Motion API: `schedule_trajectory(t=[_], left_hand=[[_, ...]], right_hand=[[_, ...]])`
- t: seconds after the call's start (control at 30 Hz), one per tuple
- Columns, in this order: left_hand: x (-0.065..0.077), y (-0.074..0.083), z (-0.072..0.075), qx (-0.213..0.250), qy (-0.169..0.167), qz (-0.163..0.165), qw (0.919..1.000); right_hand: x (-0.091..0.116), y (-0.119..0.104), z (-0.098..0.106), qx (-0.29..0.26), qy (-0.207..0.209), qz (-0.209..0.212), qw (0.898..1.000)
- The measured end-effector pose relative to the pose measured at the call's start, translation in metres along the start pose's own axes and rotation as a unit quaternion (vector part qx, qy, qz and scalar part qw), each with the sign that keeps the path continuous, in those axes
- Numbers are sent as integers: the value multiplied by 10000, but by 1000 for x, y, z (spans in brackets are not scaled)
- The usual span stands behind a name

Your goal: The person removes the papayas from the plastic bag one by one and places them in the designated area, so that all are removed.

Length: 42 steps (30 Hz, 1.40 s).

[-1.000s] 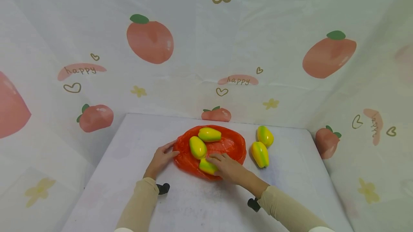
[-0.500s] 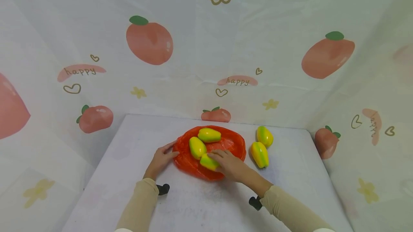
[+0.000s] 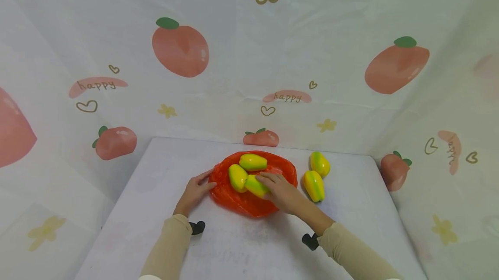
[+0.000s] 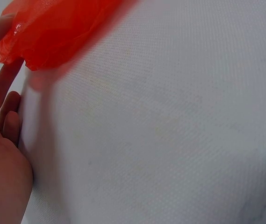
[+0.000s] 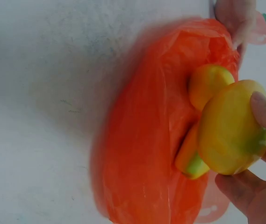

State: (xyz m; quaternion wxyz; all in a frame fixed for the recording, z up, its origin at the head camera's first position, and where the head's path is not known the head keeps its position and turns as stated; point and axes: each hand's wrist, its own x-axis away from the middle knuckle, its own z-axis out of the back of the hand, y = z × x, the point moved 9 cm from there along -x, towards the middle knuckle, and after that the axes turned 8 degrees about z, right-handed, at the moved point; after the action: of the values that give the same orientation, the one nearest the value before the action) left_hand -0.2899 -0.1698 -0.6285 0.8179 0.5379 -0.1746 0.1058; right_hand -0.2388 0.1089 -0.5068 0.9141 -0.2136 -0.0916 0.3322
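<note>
A red plastic bag (image 3: 249,205) lies spread with its mouth up on the table. My left hand (image 3: 195,192) holds its left edge; in the left wrist view the thumb and fingers are on the red film (image 4: 53,35). Over the bag, my right hand (image 3: 282,193) grips a glossy yellow-green papaya (image 3: 257,186) between thumb and fingers, plainly seen in the right wrist view as a papaya (image 5: 231,128). Two similar papayas, one at the back (image 3: 253,162) and one at the left (image 3: 238,178), lie inside the bag.
Right of the bag, two more papayas lie on the table, a rear one (image 3: 320,164) and a front one (image 3: 314,186), touching each other. A white patterned cloth wall (image 3: 234,55) stands behind and at both sides of the white table (image 3: 241,249).
My right hand has moved slightly right and away from me with the papaya, which was lower in the bag's near part. The left hand has stayed on the bag's edge.
</note>
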Motion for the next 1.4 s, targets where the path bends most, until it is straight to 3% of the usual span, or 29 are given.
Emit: schedule_trajectory(t=[0.63, 1.4], left_hand=[[-1, 2, -1, -42, -63, -8, 10000], [0, 1, -1, 17, -53, -37, 10000]], right_hand=[[16, 28, 36, -53, 742, -791, 9941], [50, 59, 70, 283, 1465, -1034, 9834]])
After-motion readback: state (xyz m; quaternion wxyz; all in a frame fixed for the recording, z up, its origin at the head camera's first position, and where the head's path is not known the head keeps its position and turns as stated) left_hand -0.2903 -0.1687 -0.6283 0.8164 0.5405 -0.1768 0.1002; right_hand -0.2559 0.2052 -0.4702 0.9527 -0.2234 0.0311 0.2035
